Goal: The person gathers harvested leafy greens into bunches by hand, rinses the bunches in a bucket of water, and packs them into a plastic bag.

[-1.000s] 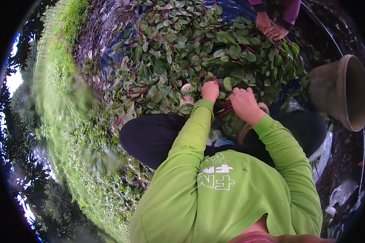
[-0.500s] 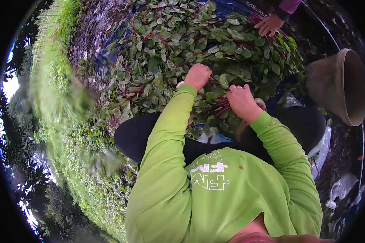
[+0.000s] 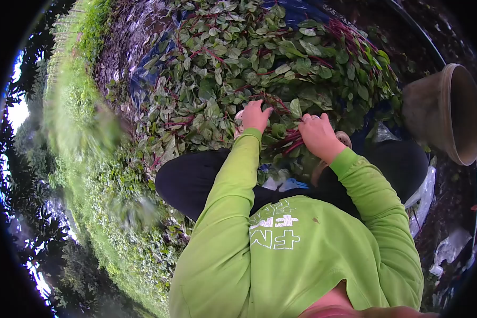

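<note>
My right hand [image 3: 319,135] is closed round a bunch of red-stemmed leafy cuttings [image 3: 290,139], whose stems point left from the fingers. To its left, my left hand [image 3: 255,116] is over the leaves beside a pale shoe [image 3: 238,123], thumb apart from the fingers and nothing clearly held. A loose red stem with leaves [image 3: 281,104] lies just above, between the hands. A wide heap of green leaves [image 3: 217,69] with red stems spreads beyond both hands.
A brown bucket [image 3: 426,108] lies tipped at the right. Blue plastic sheeting [image 3: 302,11] shows under the heap. Clear plastic [image 3: 422,199] lies beside my right knee, with more at the lower right. Green plants [image 3: 98,185] grow along the left.
My left hand first moved left and up, then came down a little, its thumb now apart. My right hand stayed on the stems. The other person's hands left the view at the upper right.
</note>
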`<state>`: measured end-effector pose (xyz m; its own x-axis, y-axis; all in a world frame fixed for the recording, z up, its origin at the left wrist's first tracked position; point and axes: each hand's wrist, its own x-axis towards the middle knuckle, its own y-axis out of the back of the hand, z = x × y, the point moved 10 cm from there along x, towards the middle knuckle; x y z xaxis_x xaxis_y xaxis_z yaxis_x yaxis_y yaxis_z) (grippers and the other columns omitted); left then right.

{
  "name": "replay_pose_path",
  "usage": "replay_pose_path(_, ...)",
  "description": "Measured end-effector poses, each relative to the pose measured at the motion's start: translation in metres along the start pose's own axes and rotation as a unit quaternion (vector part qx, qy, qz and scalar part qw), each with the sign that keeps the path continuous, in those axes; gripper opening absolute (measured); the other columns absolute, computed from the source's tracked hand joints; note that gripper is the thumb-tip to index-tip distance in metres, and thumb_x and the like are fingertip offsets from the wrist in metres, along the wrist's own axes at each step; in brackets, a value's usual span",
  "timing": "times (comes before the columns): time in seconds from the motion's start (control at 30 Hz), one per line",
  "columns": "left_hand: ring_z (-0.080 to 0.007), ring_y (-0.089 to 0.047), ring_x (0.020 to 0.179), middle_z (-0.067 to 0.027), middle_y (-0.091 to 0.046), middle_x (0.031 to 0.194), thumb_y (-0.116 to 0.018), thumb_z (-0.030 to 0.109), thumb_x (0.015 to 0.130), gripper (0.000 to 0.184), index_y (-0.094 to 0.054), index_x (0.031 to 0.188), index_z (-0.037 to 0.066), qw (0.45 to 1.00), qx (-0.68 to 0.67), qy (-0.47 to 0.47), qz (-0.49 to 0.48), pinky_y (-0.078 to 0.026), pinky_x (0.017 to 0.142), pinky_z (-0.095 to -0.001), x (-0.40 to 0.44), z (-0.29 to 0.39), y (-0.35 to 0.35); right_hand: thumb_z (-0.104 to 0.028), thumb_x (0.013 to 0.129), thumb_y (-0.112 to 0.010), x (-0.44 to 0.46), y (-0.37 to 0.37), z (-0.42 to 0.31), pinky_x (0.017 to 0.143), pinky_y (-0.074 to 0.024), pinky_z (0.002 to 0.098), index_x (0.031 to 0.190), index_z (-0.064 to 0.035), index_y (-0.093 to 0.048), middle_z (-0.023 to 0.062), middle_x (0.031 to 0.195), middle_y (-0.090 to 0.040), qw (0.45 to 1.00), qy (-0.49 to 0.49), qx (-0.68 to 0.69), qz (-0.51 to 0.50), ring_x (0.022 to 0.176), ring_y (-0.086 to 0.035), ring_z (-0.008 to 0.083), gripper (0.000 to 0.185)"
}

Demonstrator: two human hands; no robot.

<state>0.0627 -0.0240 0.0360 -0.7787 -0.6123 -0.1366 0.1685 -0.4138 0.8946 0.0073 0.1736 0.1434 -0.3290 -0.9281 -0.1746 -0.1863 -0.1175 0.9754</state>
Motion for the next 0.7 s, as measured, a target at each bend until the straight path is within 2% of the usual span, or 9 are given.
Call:
replay_pose_path(0.1,-0.0346,-0.063,0.106,-0.013,-0.067,0.109,-0.075,0.041,0.083,0.043,-0.068,0.106,0.005,0.995,0.102,-0.018,0.011,-0.05,0.09,-0.0469,0.004,0.044,0.006,-0.017,0.083,-0.063,0.0,0.01,-0.006,0.079,-0.044,0.0416,0.09,-0.0126,-0.072,0.0054,0.095,-0.064,1.0,0.019,-0.011,0.013,0.092,-0.065,0.0212,0.012)
replay_pose_path(0.3,-0.0382,-0.066,0.092,-0.0167,-0.068,0.097,-0.058,0.034,0.097,0.028,-0.068,0.093,0.008,0.992,0.071,-0.101,0.01,-0.052,0.079,-0.0505,0.014,0.05,-0.016,-0.017,0.083,-0.063,-0.004,0.01,-0.005,0.079,-0.044,0.0415,0.091,-0.013,-0.072,0.0051,0.095,-0.063,1.0,0.014,-0.016,-0.002,0.092,-0.065,0.021,0.012)
replay_pose_path(0.4,-0.0393,-0.066,0.093,-0.0178,-0.069,0.096,-0.056,0.035,0.097,0.032,-0.071,0.092,0.007,0.995,0.099,0.013,0.002,-0.052,0.08,-0.0508,0.011,0.014,-0.005,-0.017,0.083,-0.064,-0.002,0.004,-0.005,0.079,-0.0439,0.0416,0.092,-0.013,-0.072,0.0046,0.095,-0.063,0.999,0.014,-0.022,-0.022,0.092,-0.065,0.0207,0.013)
replay_pose_path(0.43,-0.0408,-0.067,0.098,-0.0189,-0.071,0.101,-0.055,0.034,0.098,0.033,-0.073,0.095,0.007,0.982,0.083,0.168,0.006,-0.053,0.082,-0.0514,0.009,-0.023,0.009,-0.018,0.083,-0.064,-0.002,0.005,-0.006,0.079,-0.0438,0.0416,0.092,-0.0129,-0.072,0.0046,0.095,-0.063,1.0,0.018,-0.018,-0.015,0.092,-0.065,0.0207,0.012)
replay_pose_path(0.47,-0.0418,-0.067,0.099,-0.0215,-0.071,0.105,-0.055,0.036,0.098,0.034,-0.074,0.101,0.008,0.969,0.034,0.246,0.007,-0.054,0.085,-0.0505,0.007,-0.064,0.013,-0.018,0.083,-0.064,-0.004,0.006,-0.006,0.079,-0.0437,0.0416,0.091,-0.0129,-0.072,0.0046,0.095,-0.063,1.0,0.02,-0.015,-0.009,0.092,-0.065,0.0207,0.012)
replay_pose_path(0.5,-0.0406,-0.062,0.115,-0.0226,-0.067,0.12,-0.055,0.041,0.098,0.039,-0.074,0.106,0.008,0.961,0.064,0.267,-0.042,-0.05,0.096,-0.0483,0.009,-0.081,0.017,-0.018,0.082,-0.065,-0.004,0.007,-0.004,0.079,-0.0435,0.0416,0.091,-0.0128,-0.072,0.0046,0.095,-0.063,1.0,0.022,-0.012,-0.001,0.092,-0.065,0.0208,0.012)
replay_pose_path(0.53,-0.0406,-0.051,0.127,-0.0207,-0.058,0.134,-0.056,0.041,0.098,0.04,-0.073,0.114,0.008,0.969,0.077,0.229,0.057,-0.043,0.103,-0.0503,0.011,-0.072,0.033,-0.018,0.082,-0.065,-0.003,0.008,-0.003,0.079,-0.0435,0.0416,0.091,-0.0129,-0.072,0.0046,0.095,-0.063,1.0,0.024,-0.015,0.007,0.092,-0.065,0.0208,0.012)
replay_pose_path(0.6,-0.0409,-0.033,0.143,-0.0175,-0.045,0.152,-0.055,0.047,0.098,0.046,-0.072,0.121,0.011,0.987,0.047,0.119,0.1,-0.028,0.114,-0.0545,0.018,-0.042,0.036,-0.019,0.082,-0.066,-0.002,0.008,-0.004,0.079,-0.0433,0.0416,0.09,-0.0131,-0.072,0.0045,0.095,-0.063,0.999,0.023,-0.016,0.023,0.092,-0.064,0.0208,0.012)
replay_pose_path(0.7,-0.0398,-0.019,0.151,-0.0188,-0.04,0.156,-0.042,0.069,0.096,0.067,-0.078,0.11,0.014,0.991,0.044,-0.036,-0.122,-0.005,0.12,-0.0606,0.006,0.088,0.04,-0.019,0.082,-0.066,0.002,0.009,-0.002,0.079,-0.0431,0.0417,0.093,-0.0131,-0.072,0.0046,0.097,-0.064,1.0,0.021,-0.021,0.007,0.093,-0.064,0.0203,0.014)
